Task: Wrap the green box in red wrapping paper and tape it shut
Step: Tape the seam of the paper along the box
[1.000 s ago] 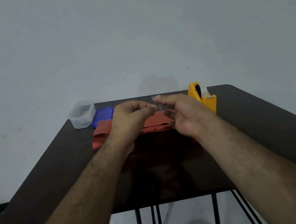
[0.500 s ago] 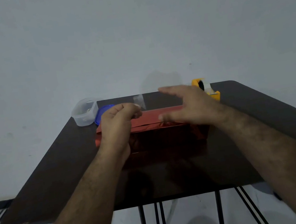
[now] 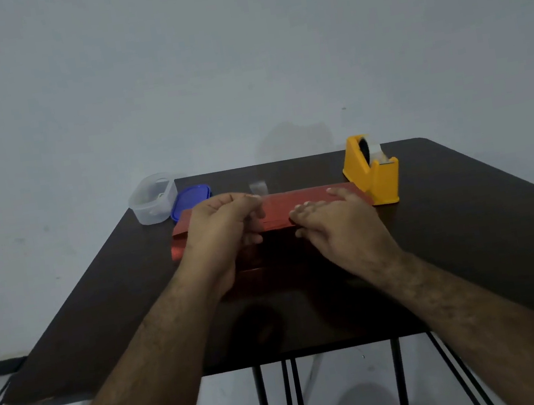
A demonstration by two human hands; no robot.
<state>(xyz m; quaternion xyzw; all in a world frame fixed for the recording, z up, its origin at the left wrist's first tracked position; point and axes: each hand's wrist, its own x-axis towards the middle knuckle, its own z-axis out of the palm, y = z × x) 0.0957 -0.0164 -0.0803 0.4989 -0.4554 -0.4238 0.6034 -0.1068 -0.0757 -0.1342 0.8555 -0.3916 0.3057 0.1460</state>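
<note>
Hands [image 3: 223, 222] [image 3: 338, 226] steady red-wrapped box [image 3: 280, 209], long axis left-right.

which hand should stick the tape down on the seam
Left, probably. The left hand already pinches the clear tape strip just above the red wrapped box, while the right hand lies flat on the paper, holding the fold.

Your hands: two, left hand [image 3: 224, 229] and right hand [image 3: 338, 226]
Red-wrapped box [image 3: 293, 203]: one
Tape piece [image 3: 258, 188]: one
Yellow tape dispenser [image 3: 372, 172]: one
Clear tub [image 3: 153, 198]: one
Blue lid [image 3: 190, 198]: one
Bench [image 3: 469, 224]: one
</note>
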